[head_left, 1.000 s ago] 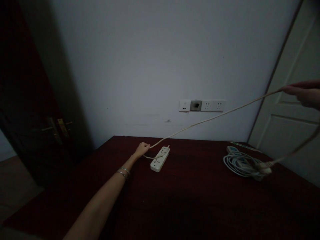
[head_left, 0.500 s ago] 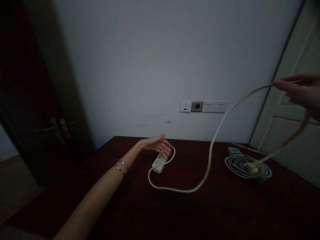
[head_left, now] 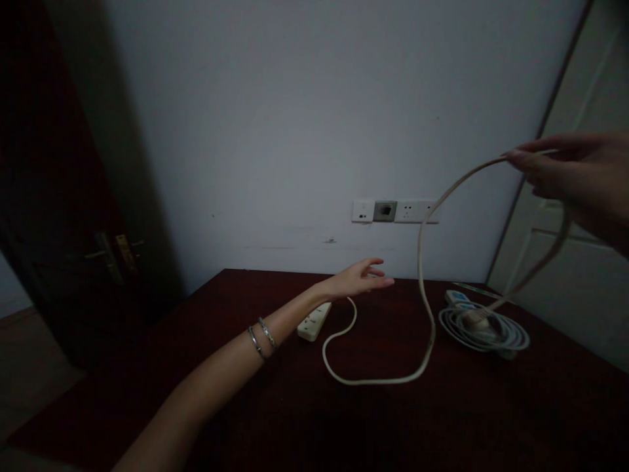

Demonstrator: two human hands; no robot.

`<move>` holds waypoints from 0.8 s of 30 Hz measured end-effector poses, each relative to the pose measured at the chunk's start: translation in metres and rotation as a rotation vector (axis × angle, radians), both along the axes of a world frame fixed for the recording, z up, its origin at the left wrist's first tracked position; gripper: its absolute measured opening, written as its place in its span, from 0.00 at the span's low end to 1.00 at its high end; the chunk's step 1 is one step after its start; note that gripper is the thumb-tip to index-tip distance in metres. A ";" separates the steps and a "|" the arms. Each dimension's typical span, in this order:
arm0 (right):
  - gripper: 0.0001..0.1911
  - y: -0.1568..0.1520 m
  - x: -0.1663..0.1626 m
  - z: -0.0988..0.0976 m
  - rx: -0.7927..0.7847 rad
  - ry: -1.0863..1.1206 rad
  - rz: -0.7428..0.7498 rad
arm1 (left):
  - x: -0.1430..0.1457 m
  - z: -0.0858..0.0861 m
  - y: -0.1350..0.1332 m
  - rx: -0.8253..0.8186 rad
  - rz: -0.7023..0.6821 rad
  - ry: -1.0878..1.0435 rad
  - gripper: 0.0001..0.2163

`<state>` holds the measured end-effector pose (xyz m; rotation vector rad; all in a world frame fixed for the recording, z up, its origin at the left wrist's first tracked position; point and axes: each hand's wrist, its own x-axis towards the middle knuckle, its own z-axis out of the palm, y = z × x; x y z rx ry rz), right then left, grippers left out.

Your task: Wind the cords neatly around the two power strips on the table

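My right hand [head_left: 565,167], raised at the right, pinches a white power cord [head_left: 422,255] between thumb and fingers. From there the cord drops in a curve to the dark red table [head_left: 275,406] and loops back towards a white power strip [head_left: 314,321]. Its other side hangs from my right hand down to a plug [head_left: 477,319] by a coiled grey cable [head_left: 511,331]. My left hand [head_left: 356,278] hovers past the far end of the strip, fingers apart and holding nothing. My left forearm and hand hide part of the strip.
Wall sockets [head_left: 393,210] sit in a row above the table's back edge. Behind the coiled cable lies a grey and blue object [head_left: 457,298]. A dark door [head_left: 63,196] stands at the left, a pale panelled door [head_left: 555,255] at the right.
My left hand has moved right, off the power strip, with its fingers now apart. My right hand has come leftward with the cord, and the cord's loop on the table has shifted right.
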<state>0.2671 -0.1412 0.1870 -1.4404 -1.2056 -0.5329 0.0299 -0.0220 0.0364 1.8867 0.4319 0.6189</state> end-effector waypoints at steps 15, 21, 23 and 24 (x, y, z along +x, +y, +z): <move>0.15 0.021 -0.029 -0.001 0.186 0.061 0.264 | 0.029 -0.018 -0.014 -0.439 -0.271 -0.308 0.18; 0.14 0.025 -0.008 -0.007 0.269 0.153 0.237 | 0.016 -0.025 -0.008 -0.459 -0.326 -0.356 0.20; 0.14 0.028 -0.002 -0.010 0.288 0.225 0.237 | 0.011 -0.022 -0.006 -0.454 -0.362 -0.345 0.18; 0.13 0.029 0.001 -0.012 0.297 0.261 0.246 | 0.009 -0.019 -0.004 -0.449 -0.374 -0.337 0.17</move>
